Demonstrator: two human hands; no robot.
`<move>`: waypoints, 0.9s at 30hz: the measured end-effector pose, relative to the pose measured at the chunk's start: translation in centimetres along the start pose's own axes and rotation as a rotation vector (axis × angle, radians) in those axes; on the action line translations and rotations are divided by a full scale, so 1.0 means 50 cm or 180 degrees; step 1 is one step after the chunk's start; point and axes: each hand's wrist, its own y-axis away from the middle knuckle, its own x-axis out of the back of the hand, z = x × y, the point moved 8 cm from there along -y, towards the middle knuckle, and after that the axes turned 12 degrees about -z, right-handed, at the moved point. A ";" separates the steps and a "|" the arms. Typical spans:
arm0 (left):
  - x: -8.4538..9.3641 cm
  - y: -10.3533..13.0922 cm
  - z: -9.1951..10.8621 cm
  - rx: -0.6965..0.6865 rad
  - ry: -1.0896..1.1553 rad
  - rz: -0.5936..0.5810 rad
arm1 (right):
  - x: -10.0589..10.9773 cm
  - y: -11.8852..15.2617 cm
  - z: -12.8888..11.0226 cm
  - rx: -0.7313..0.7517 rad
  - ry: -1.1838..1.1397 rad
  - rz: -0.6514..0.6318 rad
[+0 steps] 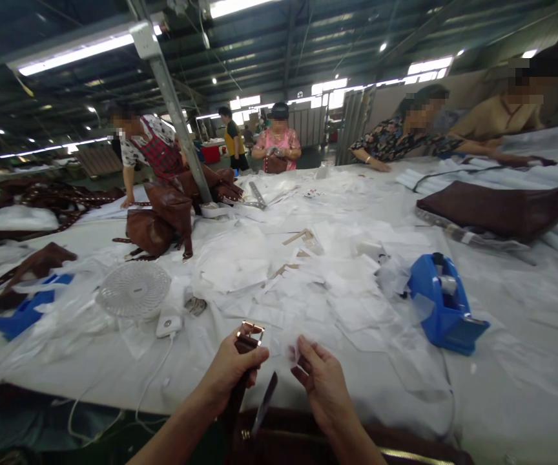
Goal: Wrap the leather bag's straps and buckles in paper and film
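Observation:
My left hand is closed round a dark brown leather strap with a gold buckle at its upper end. The strap runs down toward a dark brown bag with a gold zip, at the table's near edge. A loose strap end stands up between my hands. To the right, my right hand pinches a thin translucent white sheet, thumb against fingers. The sheet's lower part is hidden behind the fingers. A gap separates it from the buckle.
Thin white sheets cover the table's middle. A blue tape dispenser stands right, a white fan with a cable left. Brown bags lie at left and right. A metal post rises from the table. Several co-workers stand around it.

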 end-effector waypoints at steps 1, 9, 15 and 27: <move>-0.004 0.000 0.002 -0.0035 -0.0078 0.0020 | -0.002 0.001 0.002 0.0029 0.0048 0.0005; -0.041 -0.011 0.027 -0.0252 -0.0571 0.0198 | -0.015 0.009 0.000 0.0227 0.0294 -0.0090; -0.045 -0.017 0.017 -0.0142 -0.0514 0.0209 | -0.039 0.012 0.012 -0.0053 -0.0082 -0.0365; -0.065 -0.009 0.020 -0.0240 -0.0719 -0.0545 | 0.032 -0.008 -0.004 0.0113 -0.0589 0.0362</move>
